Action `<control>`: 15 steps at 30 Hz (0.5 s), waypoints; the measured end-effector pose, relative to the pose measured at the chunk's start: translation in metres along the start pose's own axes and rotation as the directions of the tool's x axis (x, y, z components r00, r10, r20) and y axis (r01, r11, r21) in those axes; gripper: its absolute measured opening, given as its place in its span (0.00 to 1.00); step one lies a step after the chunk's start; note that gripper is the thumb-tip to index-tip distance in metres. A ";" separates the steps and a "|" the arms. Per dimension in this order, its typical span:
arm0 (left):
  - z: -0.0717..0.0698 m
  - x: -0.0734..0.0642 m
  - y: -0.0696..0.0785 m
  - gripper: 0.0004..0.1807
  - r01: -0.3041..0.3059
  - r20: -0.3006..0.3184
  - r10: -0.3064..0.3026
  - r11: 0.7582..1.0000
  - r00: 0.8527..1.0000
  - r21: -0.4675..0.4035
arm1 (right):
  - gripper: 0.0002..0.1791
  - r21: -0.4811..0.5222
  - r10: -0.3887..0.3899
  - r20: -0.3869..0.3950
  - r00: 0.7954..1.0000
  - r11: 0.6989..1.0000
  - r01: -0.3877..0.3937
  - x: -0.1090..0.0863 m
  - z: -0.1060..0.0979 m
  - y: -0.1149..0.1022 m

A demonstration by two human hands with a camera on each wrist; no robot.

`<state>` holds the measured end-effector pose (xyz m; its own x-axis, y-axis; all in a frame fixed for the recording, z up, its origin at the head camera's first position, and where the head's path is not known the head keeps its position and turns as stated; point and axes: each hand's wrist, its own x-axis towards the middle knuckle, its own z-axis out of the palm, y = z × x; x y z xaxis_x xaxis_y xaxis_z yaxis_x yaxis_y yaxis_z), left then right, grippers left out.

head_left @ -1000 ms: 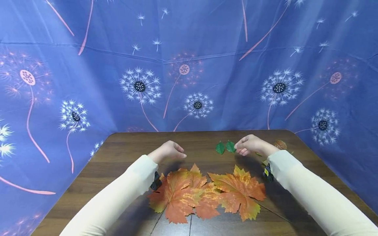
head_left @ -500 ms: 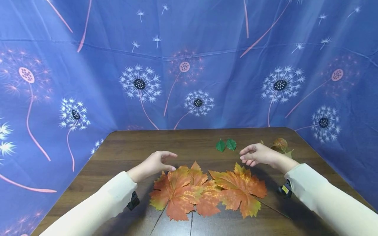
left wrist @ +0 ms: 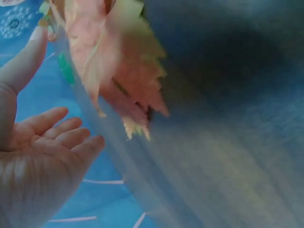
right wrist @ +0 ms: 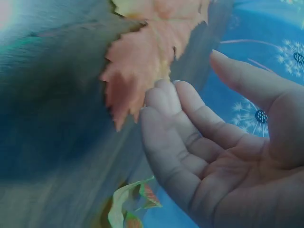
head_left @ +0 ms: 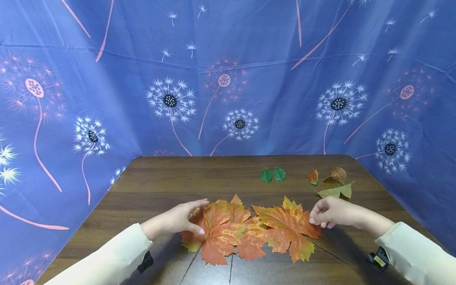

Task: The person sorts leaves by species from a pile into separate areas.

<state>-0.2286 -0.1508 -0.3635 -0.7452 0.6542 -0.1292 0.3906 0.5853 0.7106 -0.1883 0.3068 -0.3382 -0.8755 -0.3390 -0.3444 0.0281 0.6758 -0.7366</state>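
Observation:
Large orange maple leaves lie side by side at the front of the table: a left leaf [head_left: 217,237], a middle leaf [head_left: 251,247] and a right leaf [head_left: 290,233]. Thin dark stems run from them towards the front. At the left leaf's outer edge is my left hand [head_left: 174,219], thumb and fingers spread, nothing held. In the left wrist view, a gap shows between that hand [left wrist: 52,147] and the maple leaf [left wrist: 118,61]. My right hand [head_left: 335,213] is by the right leaf's outer tip, fingers loosely bent. The right wrist view shows its palm [right wrist: 232,175] holding nothing.
Two small green leaves [head_left: 279,174] lie at the back of the wooden table [head_left: 199,174]. To their right are a small orange leaf [head_left: 312,177], a brownish leaf [head_left: 337,174] and yellow-green leaves [head_left: 331,192]. A blue dandelion-print cloth [head_left: 270,99] hangs behind.
Both hands have come back from the far part of the table, moving apart and nearer to the maple leaves. The small leaves at the right back are now uncovered. The leaves lie unchanged.

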 end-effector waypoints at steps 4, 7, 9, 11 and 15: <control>0.006 -0.007 0.001 0.49 -0.010 0.047 0.009 1.000 0.999 0.017 | 0.11 -0.040 -0.013 0.012 1.000 0.999 0.014 -0.010 0.006 0.009; 0.010 -0.009 0.001 0.50 -0.014 0.056 0.011 0.999 0.998 0.050 | 0.11 -0.094 -0.028 0.009 1.000 0.995 0.029 -0.016 0.010 0.015; 0.013 -0.010 0.001 0.50 -0.010 0.061 0.005 0.998 0.998 0.069 | 0.10 -0.110 -0.017 0.014 1.000 0.994 0.018 -0.018 0.014 0.019; 0.015 -0.012 0.000 0.51 -0.005 0.069 -0.002 0.996 0.998 0.095 | 0.10 -0.115 -0.005 0.021 1.000 0.993 0.008 -0.020 0.018 0.021; 0.021 -0.014 -0.002 0.53 0.015 0.082 -0.025 0.993 0.996 0.119 | 0.11 -0.127 0.015 0.007 1.000 0.992 -0.014 -0.023 0.021 0.025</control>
<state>-0.2077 -0.1514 -0.3773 -0.7080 0.6764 -0.2030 0.4406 0.6478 0.6215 -0.1570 0.3174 -0.3607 -0.8714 -0.3338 -0.3594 -0.0214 0.7578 -0.6521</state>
